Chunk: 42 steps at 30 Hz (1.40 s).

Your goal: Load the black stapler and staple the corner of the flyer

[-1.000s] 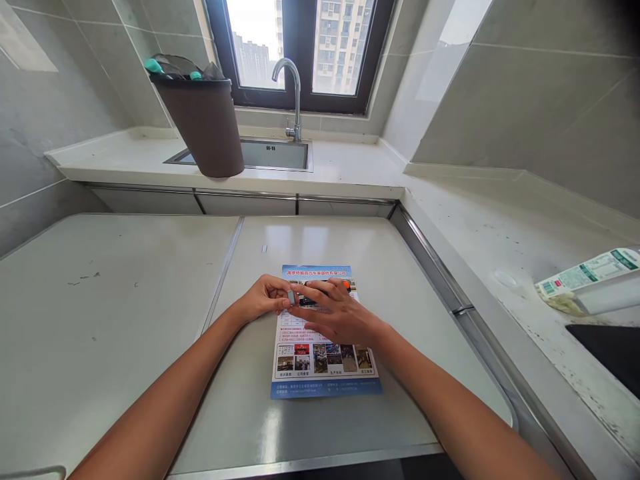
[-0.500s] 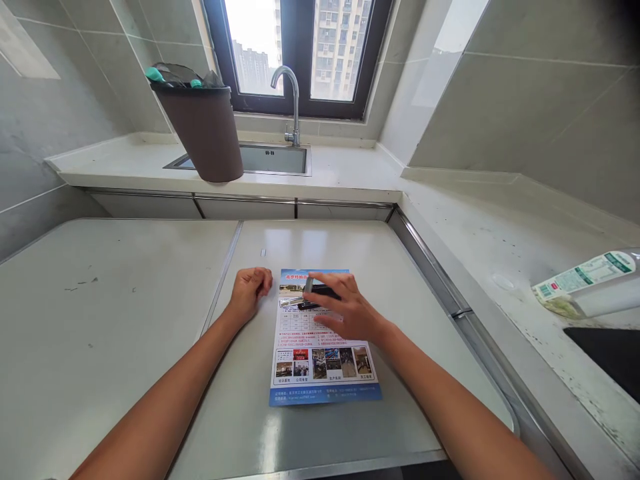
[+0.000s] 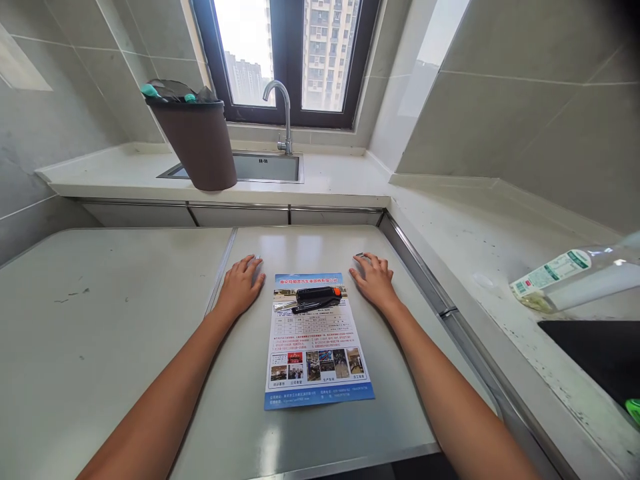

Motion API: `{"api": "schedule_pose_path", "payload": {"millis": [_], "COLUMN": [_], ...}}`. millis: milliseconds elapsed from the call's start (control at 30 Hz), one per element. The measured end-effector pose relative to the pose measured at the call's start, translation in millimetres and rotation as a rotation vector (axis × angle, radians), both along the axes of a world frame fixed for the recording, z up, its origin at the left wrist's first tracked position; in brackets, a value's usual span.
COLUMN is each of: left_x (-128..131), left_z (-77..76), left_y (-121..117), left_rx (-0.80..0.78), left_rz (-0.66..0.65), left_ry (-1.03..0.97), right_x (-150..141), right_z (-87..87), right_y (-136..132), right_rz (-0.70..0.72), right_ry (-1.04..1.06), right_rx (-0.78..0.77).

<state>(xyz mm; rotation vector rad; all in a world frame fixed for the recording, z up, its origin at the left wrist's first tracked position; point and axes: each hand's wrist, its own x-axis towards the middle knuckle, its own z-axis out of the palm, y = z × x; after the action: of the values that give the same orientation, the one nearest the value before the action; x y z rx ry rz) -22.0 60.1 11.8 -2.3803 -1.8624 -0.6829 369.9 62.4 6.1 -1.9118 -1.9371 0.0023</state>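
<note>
The left hand (image 3: 239, 288) is palm-down on the pale, glossy tabletop (image 3: 100, 333), its fingers loosely curled and a little apart, the thumb separate, with one small, thin, silvery strip (image 3: 258, 257) right by the fingertips. The right hand (image 3: 376, 280) mirrors it across the way, fingers bent and slightly spread, thumb clear of the index finger; one small grey piece (image 3: 359, 255) sits at its foremost fingertip, though whether they touch cannot be told. Between the two hands, apart from both, one black stapler (image 3: 317, 295) with an orange end and a silvery metal part jutting left lies across the upper part of one blue-and-white printed paper leaflet (image 3: 320, 395). Beyond are one tapered brown plastic bin (image 3: 195, 147), one curved chrome tap (image 3: 287, 120) and one steel sink (image 3: 267, 170); one clear labelled bottle (image 3: 555, 272) lies at right.
</note>
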Motion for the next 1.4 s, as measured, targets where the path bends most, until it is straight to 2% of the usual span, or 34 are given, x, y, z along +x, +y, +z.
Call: {"api": "schedule_pose_path", "payload": {"millis": [133, 267, 400, 467, 567, 767, 1200, 1400], "left_x": [0, 0, 0, 0, 0, -2, -2, -5], "left_z": [-6.5, -3.8, 1.8, 3.8, 4.3, -1.3, -0.5, -6.0], "left_y": [1, 0, -1, -1, -1, 1, 1, 4], "left_rx": [-0.061, -0.032, -0.017, -0.009, 0.008, -0.001, -0.044, 0.014], "left_rz": [-0.038, -0.043, -0.062, -0.070, -0.064, -0.050, -0.065, -0.057], "left_ry": [0.066, 0.014, -0.026, -0.060, -0.107, -0.047, -0.039, -0.088], "right_x": [-2, -4, -11, -17, -26, -36, -36, -36], "right_z": [-4.3, -4.3, -0.5, 2.9, 8.3, 13.7, 12.7, 10.8], "right_y": [1, 1, -2, -3, -7, -13, -13, -12], "right_rz": [-0.008, -0.013, -0.037, 0.008, 0.149, 0.309, 0.328, 0.335], "right_ry": [-0.066, -0.058, 0.041, 0.118, 0.212, 0.297, 0.316, 0.326], "right_rx": [-0.057, -0.070, 0.027, 0.117, 0.206, 0.251, 0.212, 0.228]}}
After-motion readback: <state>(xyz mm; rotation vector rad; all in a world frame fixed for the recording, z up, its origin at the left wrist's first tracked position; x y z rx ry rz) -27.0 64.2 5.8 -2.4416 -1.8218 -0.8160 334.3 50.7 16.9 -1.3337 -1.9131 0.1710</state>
